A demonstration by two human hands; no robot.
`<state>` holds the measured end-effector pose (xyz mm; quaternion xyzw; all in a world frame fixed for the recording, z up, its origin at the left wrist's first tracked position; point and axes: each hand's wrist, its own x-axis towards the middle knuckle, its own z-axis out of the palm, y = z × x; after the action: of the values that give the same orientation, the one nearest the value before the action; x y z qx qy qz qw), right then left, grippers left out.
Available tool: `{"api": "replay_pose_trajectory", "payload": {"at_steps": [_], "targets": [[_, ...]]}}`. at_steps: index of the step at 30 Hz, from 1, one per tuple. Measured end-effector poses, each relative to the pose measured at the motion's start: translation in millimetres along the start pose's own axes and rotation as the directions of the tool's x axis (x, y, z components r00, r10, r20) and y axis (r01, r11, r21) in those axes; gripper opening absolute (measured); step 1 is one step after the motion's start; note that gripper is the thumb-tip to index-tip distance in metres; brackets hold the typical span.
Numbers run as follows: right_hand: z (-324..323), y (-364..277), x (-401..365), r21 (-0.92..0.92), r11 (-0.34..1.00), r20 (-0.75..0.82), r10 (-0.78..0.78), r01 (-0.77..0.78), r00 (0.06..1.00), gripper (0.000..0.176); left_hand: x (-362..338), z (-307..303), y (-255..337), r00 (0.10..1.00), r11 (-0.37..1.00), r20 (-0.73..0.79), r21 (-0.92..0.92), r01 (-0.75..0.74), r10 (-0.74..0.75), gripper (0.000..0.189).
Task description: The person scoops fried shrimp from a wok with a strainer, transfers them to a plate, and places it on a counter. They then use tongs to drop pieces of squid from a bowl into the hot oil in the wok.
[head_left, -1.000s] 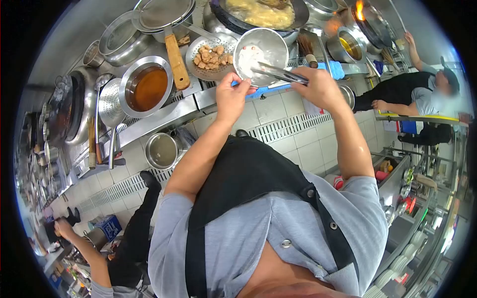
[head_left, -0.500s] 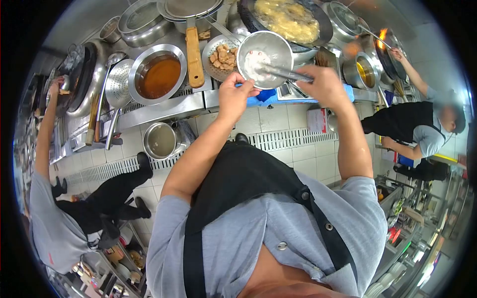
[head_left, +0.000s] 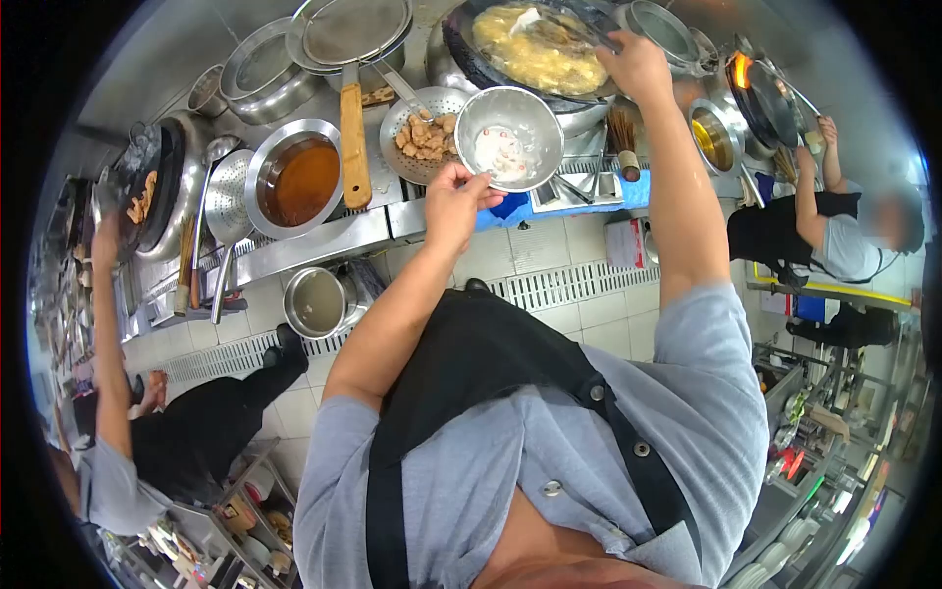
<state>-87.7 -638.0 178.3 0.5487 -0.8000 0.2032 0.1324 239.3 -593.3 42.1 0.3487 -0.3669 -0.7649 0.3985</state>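
Left hand: the left hand [head_left: 453, 194] pinches the near rim of the steel bowl [head_left: 535, 110], thumb on top and fingers curled beneath.
Steel bowl: it is held up just beyond the left hand, above the counter edge, with pale battered pieces [head_left: 498, 152] inside.
Right hand: the right hand [head_left: 638, 61] is stretched far forward, closed around the tongs [head_left: 574, 25].
Tongs: the tips are over the wok [head_left: 459, 47] of bubbling oil.
Beside the bowl: a perforated strainer [head_left: 389, 123] of fried pieces sits on its left.
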Motion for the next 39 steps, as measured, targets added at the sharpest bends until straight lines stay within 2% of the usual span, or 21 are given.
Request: {"api": "replay_pose_trajectory", "payload": {"at_steps": [3, 5, 7, 9, 10, 12, 15, 18, 19, 21, 23, 25, 26, 27, 28, 30, 31, 33, 36, 38, 39], "targets": [[-19, 3, 1, 0.055, 0.989, 0.021, 0.138, -0.139, 0.99, 0.059, -11, -3, 1, 0.999, 0.999, 0.019, -0.014, 0.038, -0.038, 0.015], [-40, -7, -32, 0.094, 0.988, -0.027, 0.124, -0.121, 0.992, 0.057, -18, -15, -3, 0.997, 0.998, 0.029, -0.023, 0.067, -0.066, 0.014], [-67, -18, -80, 0.223, 0.975, -0.032, 0.026, -0.019, 0.999, 0.05, -22, -20, 5, 0.998, 0.998, 0.021, 0.001, 0.056, -0.056, 0.014], [-111, -54, -131, 0.297, 0.938, 0.232, 0.111, -0.179, 0.966, 0.048, -28, -26, 6, 0.998, 0.998, 0.013, 0.026, 0.061, -0.061, 0.015], [-118, -60, -150, 0.292, 0.939, 0.232, 0.116, -0.183, 0.966, 0.048, -29, -27, 7, 0.999, 1.0, 0.042, 0.007, 0.008, -0.009, 0.016], [-121, -64, -184, 0.308, 0.931, 0.416, 0.053, -0.195, 0.908, 0.047, -31, -29, 8, 0.995, 0.998, 0.084, -0.003, -0.058, 0.058, 0.018], [-98, -80, -213, 0.19, 0.959, 0.483, 0.096, -0.21, 0.871, 0.037, -37, -25, 5, 0.983, 0.989, 0.115, 0.033, -0.147, 0.143, 0.018], [-78, -94, -230, 0.22, 0.975, 0.417, -0.056, -0.041, 0.907, 0.033, -36, -25, -1, 0.985, 0.988, 0.105, 0.066, -0.143, 0.136, 0.018], [-79, -93, -227, 0.219, 0.975, 0.413, -0.059, -0.037, 0.909, 0.033, -31, -27, 0, 0.984, 0.987, 0.106, 0.064, -0.148, 0.141, 0.018], [-92, -91, -224, 0.39, 0.899, 0.409, 0.024, -0.198, 0.912, 0.034, -30, -34, -4, 0.996, 0.998, 0.068, 0.031, -0.061, 0.059, 0.018], [-106, -88, -206, 0.337, 0.898, 0.425, 0.123, -0.283, 0.897, 0.034, -29, -37, -3, 0.999, 0.999, 0.042, 0.029, -0.028, 0.027, 0.018], [-99, -69, -177, 0.445, 0.872, 0.32, 0.055, -0.202, 0.946, 0.034, -26, -36, -2, 1.0, 1.0, 0.015, 0.021, -0.012, 0.011, 0.017], [-90, -57, -154, 0.425, 0.89, 0.326, 0.022, -0.168, 0.945, 0.038, -28, -37, -3, 1.0, 1.0, 0.007, 0.005, 0.009, -0.009, 0.017], [-87, -57, -126, 0.199, 0.971, 0.31, 0.064, -0.131, 0.948, 0.044, -28, -37, -2, 1.0, 1.0, 0.0, -0.01, 0.027, -0.027, 0.017], [-59, -33, -94, 0.125, 0.992, 0.19, -0.015, -0.009, 0.982, 0.051, -30, -35, -1, 1.0, 0.999, -0.002, -0.021, 0.03, -0.03, 0.017], [-20, -6, -42, 0.027, 0.998, 0.038, 0.048, -0.049, 0.998, 0.054, -35, -34, -1, 1.0, 1.0, -0.012, -0.007, 0.027, -0.027, 0.017], [-19, -2, -31, 0.031, 0.998, 0.037, 0.047, -0.048, 0.998, 0.054, -35, -33, -1, 1.0, 1.0, -0.01, 0.004, 0.02, -0.02, 0.017], [-24, 2, -13, -0.023, 0.982, -0.003, 0.186, -0.186, 0.983, 0.06, -37, -34, 0, 1.0, 1.0, -0.005, -0.011, 0.024, -0.024, 0.017], [-45, -3, -35, 0.046, 0.99, -0.071, 0.138, -0.135, 0.988, 0.057, -39, -37, 4, 1.0, 0.999, -0.001, -0.028, 0.015, -0.016, 0.017], [-82, -30, -81, 0.183, 0.981, 0.002, 0.064, -0.064, 0.998, 0.055, -44, -41, 1, 1.0, 1.0, 0.0, -0.027, 0.014, -0.014, 0.018], [-96, -41, -107, 0.234, 0.972, 0.097, 0.012, -0.034, 0.995, 0.053, -41, -41, 1, 1.0, 1.0, 0.012, -0.028, -0.004, 0.005, 0.017]]}}
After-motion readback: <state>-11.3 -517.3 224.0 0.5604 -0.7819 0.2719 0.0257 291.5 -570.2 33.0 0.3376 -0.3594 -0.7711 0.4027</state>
